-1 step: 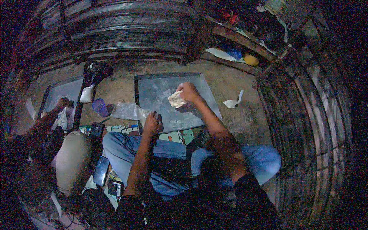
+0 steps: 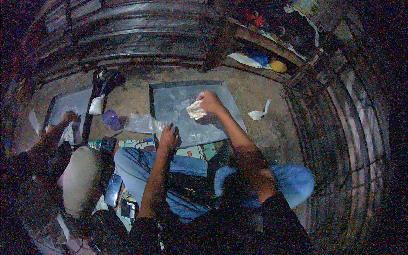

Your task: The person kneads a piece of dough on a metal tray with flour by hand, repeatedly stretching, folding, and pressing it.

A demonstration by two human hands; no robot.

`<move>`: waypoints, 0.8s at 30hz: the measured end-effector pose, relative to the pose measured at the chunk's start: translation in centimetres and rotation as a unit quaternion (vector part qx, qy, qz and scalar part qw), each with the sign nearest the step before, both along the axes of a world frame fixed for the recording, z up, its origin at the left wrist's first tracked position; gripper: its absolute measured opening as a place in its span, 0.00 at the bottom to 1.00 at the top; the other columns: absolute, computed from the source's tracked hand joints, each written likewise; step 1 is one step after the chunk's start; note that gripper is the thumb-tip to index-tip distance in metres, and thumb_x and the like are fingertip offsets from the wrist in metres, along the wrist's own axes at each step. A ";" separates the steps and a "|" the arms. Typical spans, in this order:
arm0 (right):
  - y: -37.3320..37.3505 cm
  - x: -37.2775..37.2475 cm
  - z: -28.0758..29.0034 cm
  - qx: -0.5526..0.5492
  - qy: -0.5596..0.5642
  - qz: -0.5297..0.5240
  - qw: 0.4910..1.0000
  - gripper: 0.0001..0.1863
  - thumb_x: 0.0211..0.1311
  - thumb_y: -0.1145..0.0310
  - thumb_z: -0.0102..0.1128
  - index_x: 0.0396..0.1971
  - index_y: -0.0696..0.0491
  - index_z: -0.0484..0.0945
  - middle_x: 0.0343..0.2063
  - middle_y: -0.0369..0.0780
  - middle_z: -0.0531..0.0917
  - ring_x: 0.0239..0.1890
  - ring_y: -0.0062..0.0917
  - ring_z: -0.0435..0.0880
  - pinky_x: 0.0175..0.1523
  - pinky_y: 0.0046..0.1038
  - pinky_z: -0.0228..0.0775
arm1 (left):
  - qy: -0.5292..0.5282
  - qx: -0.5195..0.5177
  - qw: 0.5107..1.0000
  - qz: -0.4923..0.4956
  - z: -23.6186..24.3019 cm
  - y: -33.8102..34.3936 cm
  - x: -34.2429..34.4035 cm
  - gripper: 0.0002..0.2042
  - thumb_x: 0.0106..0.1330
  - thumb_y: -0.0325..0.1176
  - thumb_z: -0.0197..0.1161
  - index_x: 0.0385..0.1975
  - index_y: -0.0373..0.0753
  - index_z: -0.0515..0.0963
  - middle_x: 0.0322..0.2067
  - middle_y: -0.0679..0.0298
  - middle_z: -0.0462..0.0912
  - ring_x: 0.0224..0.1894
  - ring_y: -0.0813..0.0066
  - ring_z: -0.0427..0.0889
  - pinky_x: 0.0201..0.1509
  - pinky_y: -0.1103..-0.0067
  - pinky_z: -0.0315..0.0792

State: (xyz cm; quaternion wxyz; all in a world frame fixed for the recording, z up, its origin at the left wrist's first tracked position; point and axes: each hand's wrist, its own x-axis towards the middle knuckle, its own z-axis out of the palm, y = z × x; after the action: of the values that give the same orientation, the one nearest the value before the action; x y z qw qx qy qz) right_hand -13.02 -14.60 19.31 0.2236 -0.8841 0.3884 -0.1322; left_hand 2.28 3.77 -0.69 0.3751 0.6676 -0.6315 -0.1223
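Observation:
In my right hand (image 2: 211, 102) is a crumpled off-white piece (image 2: 196, 110), pinched at its top edge; whether it is cloth or dough I cannot tell. It is over the middle of a shallow grey tray (image 2: 170, 91) with dark raised sides, whose surface carries whitish smears. My left hand (image 2: 169, 137) is closed at the tray's near left edge. What its fingers hold is too dark to make out. Beside that hand, a clear plastic bag (image 2: 140, 123) lies partly across the tray's left side.
Left of the bag is a purple cup (image 2: 111, 120). Beyond it stands a white filled bag (image 2: 97, 105). Another person's hand (image 2: 70, 117) is over a second tray (image 2: 63, 102) at far left. A white scoop-like piece (image 2: 257, 114) lies right. A phone (image 2: 112, 190) is near my leg.

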 end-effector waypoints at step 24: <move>0.1 -1.5 -3.7 0.065 -0.014 0.010 0.998 0.14 0.44 0.79 0.58 0.35 0.56 0.82 0.32 0.46 0.85 0.36 0.35 0.84 0.43 0.32 0.74 | -0.220 0.043 0.973 -0.060 2.9 -0.2 -4.2 0.31 0.59 0.46 0.62 0.60 0.35 0.66 0.61 0.49 0.65 0.64 0.48 0.63 0.69 0.59 0.56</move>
State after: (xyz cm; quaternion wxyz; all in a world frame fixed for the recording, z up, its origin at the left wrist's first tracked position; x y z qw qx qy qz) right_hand -14.55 -14.49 15.62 0.2878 -0.8694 0.3841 -0.1171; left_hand -1.95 3.58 2.25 0.1902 0.6545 -0.7315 -0.0214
